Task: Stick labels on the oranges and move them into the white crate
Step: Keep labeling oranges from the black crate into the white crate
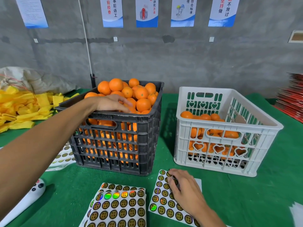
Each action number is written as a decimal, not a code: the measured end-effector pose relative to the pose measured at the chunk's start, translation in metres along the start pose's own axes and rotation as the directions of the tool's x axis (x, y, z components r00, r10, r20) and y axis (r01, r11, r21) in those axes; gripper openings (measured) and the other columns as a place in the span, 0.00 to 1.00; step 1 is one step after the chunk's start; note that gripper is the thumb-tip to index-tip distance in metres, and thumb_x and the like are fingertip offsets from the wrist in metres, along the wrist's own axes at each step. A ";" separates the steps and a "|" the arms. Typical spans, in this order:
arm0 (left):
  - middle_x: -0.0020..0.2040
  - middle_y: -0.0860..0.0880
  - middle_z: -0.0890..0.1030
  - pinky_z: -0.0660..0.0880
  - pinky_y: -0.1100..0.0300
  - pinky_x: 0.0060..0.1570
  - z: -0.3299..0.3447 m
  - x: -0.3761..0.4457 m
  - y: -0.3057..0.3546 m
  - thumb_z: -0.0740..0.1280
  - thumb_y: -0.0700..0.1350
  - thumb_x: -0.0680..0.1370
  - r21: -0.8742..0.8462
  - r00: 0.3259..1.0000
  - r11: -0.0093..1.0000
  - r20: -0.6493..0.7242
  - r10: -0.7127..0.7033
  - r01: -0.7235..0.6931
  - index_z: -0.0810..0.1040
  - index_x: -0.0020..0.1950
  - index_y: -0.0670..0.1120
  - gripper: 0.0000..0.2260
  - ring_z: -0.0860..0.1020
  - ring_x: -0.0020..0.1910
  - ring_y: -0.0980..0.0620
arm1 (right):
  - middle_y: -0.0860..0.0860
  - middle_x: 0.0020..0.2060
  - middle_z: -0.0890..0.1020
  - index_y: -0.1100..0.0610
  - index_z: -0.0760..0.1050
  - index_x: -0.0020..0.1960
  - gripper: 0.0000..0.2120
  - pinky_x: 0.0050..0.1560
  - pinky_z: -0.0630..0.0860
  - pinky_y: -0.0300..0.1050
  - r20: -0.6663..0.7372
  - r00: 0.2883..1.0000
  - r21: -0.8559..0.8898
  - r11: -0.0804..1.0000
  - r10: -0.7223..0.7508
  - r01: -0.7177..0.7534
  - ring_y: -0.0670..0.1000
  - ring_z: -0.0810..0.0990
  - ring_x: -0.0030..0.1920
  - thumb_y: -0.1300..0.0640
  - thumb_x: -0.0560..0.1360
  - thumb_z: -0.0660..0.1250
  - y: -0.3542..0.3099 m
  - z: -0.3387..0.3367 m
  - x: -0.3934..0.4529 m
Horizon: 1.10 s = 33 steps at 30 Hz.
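**Left hand in the fruit, right hand on the sticker sheet**

Left hand point(111, 103), centre frame, lies with fingers curled over the heaped round oranges point(131, 94) in the black slotted plastic crate point(114, 145); whether it grips one I cannot tell. Right hand point(183, 187), lower centre, bends its fingertips onto a white sheet of round gold-and-black labels point(161, 199). The white plastic crate with heart cut-outs point(221, 145), at right, is partly filled with oranges. Everything sits on green cloth point(262, 194).

Yellow foam nets point(24, 105) left; wall posters point(146, 12).
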<state>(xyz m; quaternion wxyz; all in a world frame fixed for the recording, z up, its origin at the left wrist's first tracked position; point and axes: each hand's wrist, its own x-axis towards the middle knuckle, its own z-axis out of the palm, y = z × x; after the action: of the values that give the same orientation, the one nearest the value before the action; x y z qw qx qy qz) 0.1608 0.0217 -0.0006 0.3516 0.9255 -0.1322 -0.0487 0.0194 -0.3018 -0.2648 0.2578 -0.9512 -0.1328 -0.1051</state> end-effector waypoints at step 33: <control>0.63 0.41 0.79 0.83 0.55 0.56 0.316 -0.079 -0.035 0.67 0.58 0.81 -0.624 0.988 0.766 -0.115 0.105 -0.154 0.56 0.76 0.60 0.29 0.87 0.53 0.48 | 0.42 0.74 0.69 0.48 0.68 0.77 0.46 0.74 0.62 0.46 0.141 0.990 -0.152 0.987 -0.023 0.045 0.45 0.66 0.73 0.19 0.70 0.56 0.033 -0.034 0.002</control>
<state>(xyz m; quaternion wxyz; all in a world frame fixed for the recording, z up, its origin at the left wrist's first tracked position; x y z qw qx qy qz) 0.0340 -0.1327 -0.2602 0.6486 0.7437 -0.1587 -0.0319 0.0272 -0.3465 -0.2509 0.1716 -0.9710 -0.1581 -0.0529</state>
